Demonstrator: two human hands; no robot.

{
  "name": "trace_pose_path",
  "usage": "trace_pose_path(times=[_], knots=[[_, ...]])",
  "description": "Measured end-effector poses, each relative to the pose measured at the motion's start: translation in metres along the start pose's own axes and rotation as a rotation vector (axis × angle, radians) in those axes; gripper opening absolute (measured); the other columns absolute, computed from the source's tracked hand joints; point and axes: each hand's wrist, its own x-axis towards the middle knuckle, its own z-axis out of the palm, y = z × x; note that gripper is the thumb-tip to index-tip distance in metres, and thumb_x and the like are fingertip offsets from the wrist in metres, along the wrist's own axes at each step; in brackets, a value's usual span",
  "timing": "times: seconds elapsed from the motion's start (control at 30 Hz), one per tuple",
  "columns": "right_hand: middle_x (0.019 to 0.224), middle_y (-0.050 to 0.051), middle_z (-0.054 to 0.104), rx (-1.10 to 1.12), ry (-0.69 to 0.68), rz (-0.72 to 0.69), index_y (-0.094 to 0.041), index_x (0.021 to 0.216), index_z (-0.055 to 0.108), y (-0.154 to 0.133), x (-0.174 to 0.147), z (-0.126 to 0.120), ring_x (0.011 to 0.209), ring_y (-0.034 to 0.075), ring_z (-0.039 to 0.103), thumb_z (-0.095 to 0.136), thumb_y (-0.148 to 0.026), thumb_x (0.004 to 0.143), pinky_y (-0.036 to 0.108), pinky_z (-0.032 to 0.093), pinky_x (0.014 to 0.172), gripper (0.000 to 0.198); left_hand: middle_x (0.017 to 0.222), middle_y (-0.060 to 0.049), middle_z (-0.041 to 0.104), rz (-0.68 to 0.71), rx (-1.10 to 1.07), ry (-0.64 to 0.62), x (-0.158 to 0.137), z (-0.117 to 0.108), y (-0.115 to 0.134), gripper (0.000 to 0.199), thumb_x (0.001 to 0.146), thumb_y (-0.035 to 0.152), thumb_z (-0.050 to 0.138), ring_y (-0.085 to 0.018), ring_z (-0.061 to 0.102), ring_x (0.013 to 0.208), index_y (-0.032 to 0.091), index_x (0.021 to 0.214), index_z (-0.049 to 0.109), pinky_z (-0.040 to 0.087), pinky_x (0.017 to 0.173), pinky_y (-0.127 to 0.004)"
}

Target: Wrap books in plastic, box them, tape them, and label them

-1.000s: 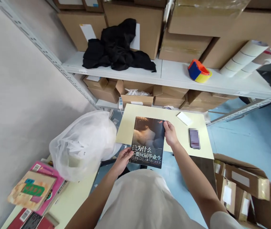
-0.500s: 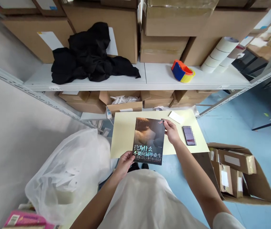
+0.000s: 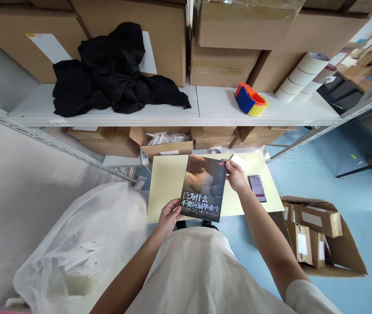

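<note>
A dark paperback book [image 3: 203,187] with Chinese lettering on its front cover is held up between both hands, tilted slightly clockwise. My left hand [image 3: 169,216] pinches its lower left edge, thumb on the cover. At the upper right corner my right hand [image 3: 236,175] grips it, thumb on the front and fingers mostly hidden behind. Beneath the book lies a pale yellow tabletop [image 3: 164,174]. A phone [image 3: 257,188] with a lit screen rests right of the right hand, and a white card or pad [image 3: 240,162] lies behind that hand, partly covered.
Above the table runs a white shelf [image 3: 215,102] bearing black cloth [image 3: 114,74], a coloured tape dispenser [image 3: 250,99], paper rolls [image 3: 302,77] and cartons [image 3: 238,26]. An open carton [image 3: 349,257] of small boxes stands right on the floor. A translucent plastic bag [image 3: 84,244] bulges at left.
The book has risen slightly and tilted a little more clockwise, with both hands still on it. My view has shifted, so the surroundings sit differently in the picture.
</note>
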Motion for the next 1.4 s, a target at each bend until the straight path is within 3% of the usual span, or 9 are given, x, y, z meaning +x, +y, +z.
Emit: trace_pose_path(times=[0.37,0.6,0.8,0.93,1.03,1.13,1.2,1.3,1.4], knots=[[0.077,-0.004,0.067,0.126,-0.237,-0.023,-0.028,0.094,0.064,-0.005,0.038,-0.025,0.059,0.011,0.057,0.072,-0.039,0.07,0.022,0.045,0.05,0.028,0.092,-0.005,0.071,-0.01,-0.191,0.002,0.012,0.033,-0.011,0.04,0.066,0.031,0.081,-0.012,0.063,0.073,0.017,0.101,0.068,0.051,0.068,-0.025],[0.094,-0.003,0.07,0.148,-0.421,0.005,-0.035,0.118,0.058,-0.013,0.039,-0.017,0.082,0.018,0.066,0.08,-0.035,0.062,0.033,0.054,0.075,0.061,0.091,-0.006,0.073,-0.083,-0.229,-0.068,0.018,0.047,-0.017,0.037,0.066,0.031,0.08,-0.015,0.065,0.075,0.015,0.099,0.071,0.051,0.074,-0.029],[0.104,0.0,0.065,0.25,-0.517,0.121,-0.031,0.102,0.057,-0.013,0.044,0.003,0.095,0.021,0.063,0.078,-0.05,0.063,0.042,0.054,0.081,0.049,0.109,-0.008,0.07,-0.143,-0.044,-0.28,0.014,0.058,-0.009,0.045,0.074,0.045,0.072,-0.026,0.064,0.102,0.022,0.112,0.068,0.05,0.086,-0.037],[0.086,-0.004,0.06,0.171,-0.447,0.06,-0.029,0.087,0.05,-0.014,0.044,0.0,0.083,0.017,0.059,0.083,-0.058,0.051,0.038,0.055,0.071,0.057,0.128,-0.009,0.061,0.063,0.033,-0.34,-0.004,0.06,-0.002,0.075,0.068,0.076,0.057,-0.031,0.045,0.13,0.025,0.123,0.062,0.039,0.104,-0.042],[0.083,-0.005,0.057,0.05,-0.301,0.061,-0.027,0.082,0.045,-0.019,0.042,-0.002,0.079,0.016,0.057,0.084,-0.056,0.048,0.032,0.053,0.063,0.06,0.132,-0.012,0.058,0.23,0.212,-0.226,-0.009,0.058,-0.001,0.086,0.057,0.067,0.074,-0.033,0.048,0.127,0.022,0.128,0.057,0.039,0.105,-0.042],[0.079,-0.005,0.056,-0.033,-0.162,0.082,-0.025,0.081,0.046,-0.027,0.039,-0.005,0.074,0.014,0.055,0.083,-0.055,0.051,0.027,0.05,0.057,0.056,0.118,-0.014,0.066,0.291,0.386,0.046,0.0,0.054,-0.003,0.066,0.068,0.053,0.073,-0.028,0.062,0.109,0.016,0.121,0.059,0.045,0.098,-0.04],[0.078,-0.004,0.057,-0.043,-0.178,0.081,-0.025,0.082,0.051,-0.033,0.037,-0.01,0.072,0.013,0.053,0.081,-0.054,0.054,0.027,0.05,0.058,0.05,0.113,-0.014,0.068,0.321,0.417,0.167,0.008,0.049,-0.004,0.056,0.073,0.053,0.067,-0.026,0.064,0.105,0.015,0.114,0.063,0.046,0.097,-0.039],[0.082,-0.002,0.06,-0.033,-0.253,0.052,-0.024,0.088,0.062,-0.039,0.033,-0.021,0.075,0.013,0.055,0.082,-0.048,0.057,0.03,0.051,0.065,0.045,0.119,-0.013,0.066,0.312,0.452,0.201,0.012,0.041,-0.003,0.055,0.076,0.054,0.064,-0.026,0.061,0.111,0.016,0.115,0.063,0.046,0.097,-0.039],[0.081,0.0,0.062,-0.051,-0.191,0.017,-0.023,0.089,0.066,-0.042,0.029,-0.028,0.074,0.014,0.057,0.082,-0.047,0.056,0.031,0.051,0.066,0.044,0.118,-0.012,0.066,0.144,0.449,0.114,0.006,0.038,0.001,0.059,0.077,0.056,0.061,-0.026,0.064,0.103,0.018,0.122,0.06,0.053,0.084,-0.039]])
